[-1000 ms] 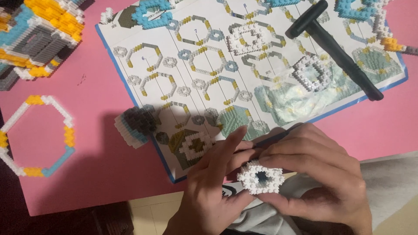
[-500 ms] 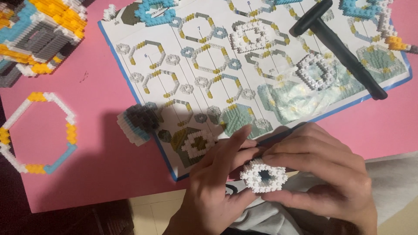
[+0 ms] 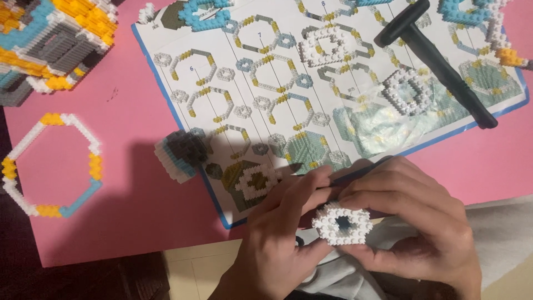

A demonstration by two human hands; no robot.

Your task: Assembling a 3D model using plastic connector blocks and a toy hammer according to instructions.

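Both of my hands grip a small white ring of tiny building blocks (image 3: 342,224) with a dark hole in its middle, held just off the near edge of the pink mat (image 3: 127,128). My left hand (image 3: 277,239) pinches its left side with thumb and fingers. My right hand (image 3: 413,222) wraps its right side, fingers over the top and thumb below. A printed instruction sheet (image 3: 266,100) with hexagon diagrams lies right beyond my fingers.
A black hammer-like tool (image 3: 438,61) lies on the sheet's right part, near two white block rings (image 3: 408,91). A small grey, white and blue block piece (image 3: 180,153) sits at the sheet's left edge. A hexagon frame (image 3: 53,164) and a large yellow-grey build (image 3: 50,39) are at the left.
My hands and the white ring stay in nearly the same place; the fingers shift slightly on the ring. The view has drifted a little.
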